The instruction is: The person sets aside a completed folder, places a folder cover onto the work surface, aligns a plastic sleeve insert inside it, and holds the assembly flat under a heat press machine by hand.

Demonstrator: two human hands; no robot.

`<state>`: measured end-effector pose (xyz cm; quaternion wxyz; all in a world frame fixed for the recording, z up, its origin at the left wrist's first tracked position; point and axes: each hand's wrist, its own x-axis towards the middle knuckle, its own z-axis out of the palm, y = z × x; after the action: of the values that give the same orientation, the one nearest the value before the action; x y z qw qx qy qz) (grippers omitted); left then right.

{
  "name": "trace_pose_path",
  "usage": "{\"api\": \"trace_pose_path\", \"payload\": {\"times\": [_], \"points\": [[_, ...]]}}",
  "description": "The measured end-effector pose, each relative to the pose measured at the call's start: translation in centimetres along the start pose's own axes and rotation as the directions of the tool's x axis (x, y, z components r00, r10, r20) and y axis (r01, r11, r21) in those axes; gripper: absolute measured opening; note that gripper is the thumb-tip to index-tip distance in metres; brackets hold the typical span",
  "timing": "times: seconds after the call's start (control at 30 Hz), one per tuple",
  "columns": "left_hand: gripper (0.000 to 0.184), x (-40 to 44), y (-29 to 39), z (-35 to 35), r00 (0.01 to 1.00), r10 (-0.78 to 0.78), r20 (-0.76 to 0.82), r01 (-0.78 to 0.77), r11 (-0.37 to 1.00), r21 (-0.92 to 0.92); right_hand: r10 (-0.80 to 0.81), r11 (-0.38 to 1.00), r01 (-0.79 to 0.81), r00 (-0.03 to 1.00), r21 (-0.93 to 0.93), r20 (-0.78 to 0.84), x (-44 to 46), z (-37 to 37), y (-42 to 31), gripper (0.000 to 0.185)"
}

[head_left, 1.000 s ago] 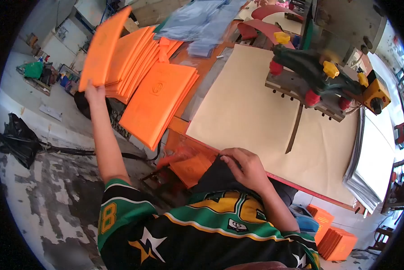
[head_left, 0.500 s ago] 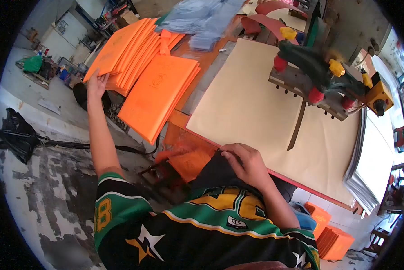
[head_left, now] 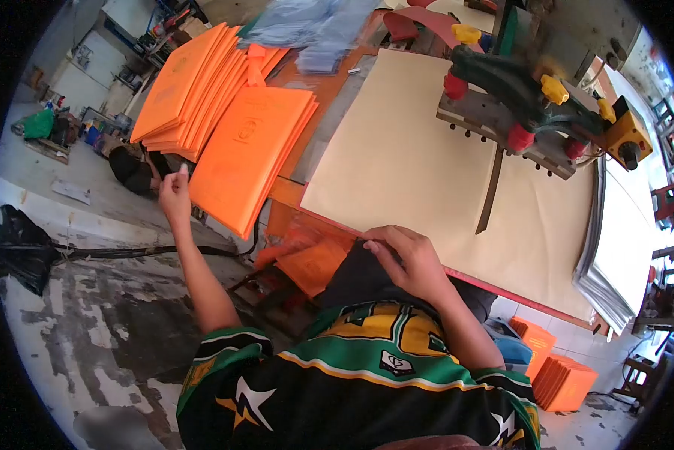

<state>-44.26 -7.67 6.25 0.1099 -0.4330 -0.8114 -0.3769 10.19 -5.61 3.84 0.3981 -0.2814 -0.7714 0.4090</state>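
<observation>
My left hand (head_left: pixel 175 196) is raised beside the left corner of the front stack of orange folders (head_left: pixel 250 154), fingers curled together and nothing visible in them. An embossed emblem marks the top folder. Behind it lies a larger fanned stack of orange folders (head_left: pixel 183 86), apart from my hand. My right hand (head_left: pixel 410 262) rests loosely at the table's near edge by my dark trousers (head_left: pixel 359 277). Its thumb sits apart from the bent index finger, and the other fingertips are partly hidden. Next to this hand, a large beige sheet (head_left: pixel 397 142) covers the tabletop.
A green press head (head_left: pixel 509 90) with yellow knobs overhangs the sheet. Clear plastic sleeves (head_left: pixel 303 26) lie at the back. White sheets (head_left: pixel 625 240) are stacked at right. More orange folders (head_left: pixel 565 382) stand on the floor. Someone with dark hair (head_left: pixel 129 169) is low in the left background.
My left hand has come off the corner of the fanned folder stack and drawn down toward me, its fingers curling. My right hand stays at the table edge. The view has shifted slightly.
</observation>
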Motion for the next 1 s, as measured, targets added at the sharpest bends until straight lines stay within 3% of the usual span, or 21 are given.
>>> {"api": "trace_pose_path", "payload": {"times": [0.1,0.17,0.23,0.33,0.6,1.0], "points": [[0.057,-2.6,-1.2,0.9,0.991,-0.045,0.124,0.033,0.994,0.103,-0.006,0.999,0.007,1.000,-0.036,0.026,-0.1,0.0,0.1,0.014],[0.057,-3.0,-1.8,1.1,0.995,-0.044,0.086,0.038,0.997,0.068,-0.010,0.998,0.012,0.999,-0.065,0.035,0.0,0.2,0.2,0.015],[0.057,-3.1,-2.6,1.6,0.998,-0.042,0.052,0.040,0.999,0.031,0.035,0.999,-0.035,0.999,0.017,0.018,-0.1,0.3,0.1,0.015],[0.054,-1.8,-4.2,2.3,0.998,-0.039,0.040,0.039,0.999,0.003,0.050,0.998,-0.048,0.998,-0.046,0.041,0.0,0.2,-0.2,0.014],[0.053,-2.5,-4.0,2.7,0.999,-0.015,0.045,0.008,0.985,0.170,0.132,0.991,-0.132,0.991,0.021,0.004,0.0,1.0,-0.2,0.016],[0.062,-8.4,-1.2,1.6,0.996,-0.083,-0.030,0.087,0.982,0.170,0.179,0.984,-0.179,0.984,0.015,-0.008,-0.4,1.7,0.4,0.018]]}}
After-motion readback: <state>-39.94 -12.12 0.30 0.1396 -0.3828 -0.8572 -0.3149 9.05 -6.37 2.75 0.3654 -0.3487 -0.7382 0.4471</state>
